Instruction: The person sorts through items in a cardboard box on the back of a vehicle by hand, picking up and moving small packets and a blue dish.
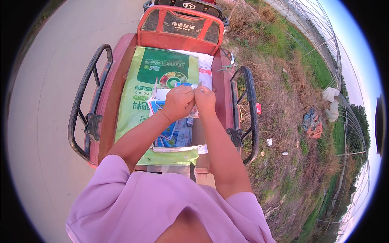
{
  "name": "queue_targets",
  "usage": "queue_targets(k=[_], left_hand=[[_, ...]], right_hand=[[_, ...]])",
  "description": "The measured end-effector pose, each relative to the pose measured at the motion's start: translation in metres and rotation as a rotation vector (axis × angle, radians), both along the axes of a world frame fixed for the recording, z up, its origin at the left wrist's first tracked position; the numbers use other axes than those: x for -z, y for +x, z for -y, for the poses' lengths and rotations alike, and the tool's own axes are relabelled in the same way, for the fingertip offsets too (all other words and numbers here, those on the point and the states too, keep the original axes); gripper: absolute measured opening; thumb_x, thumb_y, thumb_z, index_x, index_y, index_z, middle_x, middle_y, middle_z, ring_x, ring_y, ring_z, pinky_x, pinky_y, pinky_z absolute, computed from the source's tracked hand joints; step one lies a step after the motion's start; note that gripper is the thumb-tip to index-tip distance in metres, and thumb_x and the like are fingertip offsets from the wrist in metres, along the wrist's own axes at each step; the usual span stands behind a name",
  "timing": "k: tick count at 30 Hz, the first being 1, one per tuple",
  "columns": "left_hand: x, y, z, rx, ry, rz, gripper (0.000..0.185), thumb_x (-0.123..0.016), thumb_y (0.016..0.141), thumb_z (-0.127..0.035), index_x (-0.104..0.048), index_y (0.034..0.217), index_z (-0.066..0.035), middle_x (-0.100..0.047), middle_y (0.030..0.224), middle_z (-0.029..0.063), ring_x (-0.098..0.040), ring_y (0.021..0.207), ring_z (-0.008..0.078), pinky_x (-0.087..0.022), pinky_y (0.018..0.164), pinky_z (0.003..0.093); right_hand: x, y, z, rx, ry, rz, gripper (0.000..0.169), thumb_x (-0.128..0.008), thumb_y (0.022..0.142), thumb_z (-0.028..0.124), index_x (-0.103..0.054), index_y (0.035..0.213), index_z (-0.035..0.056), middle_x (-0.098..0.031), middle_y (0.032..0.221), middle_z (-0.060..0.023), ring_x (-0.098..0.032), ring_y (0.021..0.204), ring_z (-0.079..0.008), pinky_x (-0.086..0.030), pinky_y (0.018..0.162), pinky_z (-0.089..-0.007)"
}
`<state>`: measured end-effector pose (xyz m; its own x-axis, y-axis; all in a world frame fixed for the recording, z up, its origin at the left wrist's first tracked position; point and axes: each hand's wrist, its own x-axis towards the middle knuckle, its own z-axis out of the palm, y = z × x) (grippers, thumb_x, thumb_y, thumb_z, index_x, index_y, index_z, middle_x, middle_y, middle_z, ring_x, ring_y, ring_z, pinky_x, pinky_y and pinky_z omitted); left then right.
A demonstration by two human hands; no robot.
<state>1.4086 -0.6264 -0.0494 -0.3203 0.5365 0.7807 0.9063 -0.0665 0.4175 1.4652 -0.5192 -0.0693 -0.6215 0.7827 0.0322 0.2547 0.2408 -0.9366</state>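
My left hand (180,102) and my right hand (204,99) meet knuckle to knuckle above a cardboard box (176,149). Both are closed on a small packet (193,114), its printed lower part showing beneath them. A pointed bit of it sticks up by my right fingertips; my fingers hide most of the rest. Several blue-and-white printed sachets (183,135) lie in the box, and one leans out over its left side by my left wrist. Under the box is a green fertilizer sack (129,117) with printing on it.
The red cargo bed (106,121) of a tricycle holds everything, with black metal side rails (73,112) left and right (252,103). A white sack (206,62) lies at its far right. Concrete paving (45,121) runs left; dry grass (282,170) with litter and a greenhouse frame (337,54) lie right.
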Motion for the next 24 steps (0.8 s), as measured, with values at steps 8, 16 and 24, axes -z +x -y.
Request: queue_targets(k=[8,16,24], left_hand=[[0.014,-0.01,0.028,0.255,-0.335,0.486,0.009,-0.056,0.075,-0.008,-0.05,0.074,-0.001,-0.047,0.069,0.0108,-0.049,0.066,0.0275,-0.04,0.058,0.0335],[-0.011,0.011,0.023,0.119,-0.066,0.234,0.004,-0.055,0.071,-0.004,-0.052,0.071,-0.002,-0.05,0.067,0.0107,-0.051,0.064,0.03,-0.041,0.055,0.0356],[-0.009,0.01,0.022,0.026,-0.024,0.052,0.007,-0.057,0.065,-0.004,-0.049,0.064,-0.003,-0.047,0.063,0.0106,-0.05,0.059,0.0291,-0.04,0.052,0.0368]], right_hand=[[-0.034,0.03,0.017,-0.242,-0.358,-0.058,0.007,-0.058,0.073,0.011,-0.058,0.07,0.0058,-0.051,0.067,0.0044,-0.044,0.059,-0.0031,-0.036,0.053,-0.0193],[-0.044,0.027,0.023,-0.221,0.346,-0.113,0.014,-0.054,0.073,0.015,-0.053,0.072,0.001,-0.053,0.065,-0.0149,-0.052,0.061,-0.0282,-0.041,0.058,-0.0345],[-0.05,0.022,0.025,-0.188,0.357,0.129,0.017,-0.054,0.071,0.02,-0.056,0.069,0.003,-0.057,0.07,-0.0163,-0.055,0.065,-0.0332,-0.042,0.058,-0.0401]])
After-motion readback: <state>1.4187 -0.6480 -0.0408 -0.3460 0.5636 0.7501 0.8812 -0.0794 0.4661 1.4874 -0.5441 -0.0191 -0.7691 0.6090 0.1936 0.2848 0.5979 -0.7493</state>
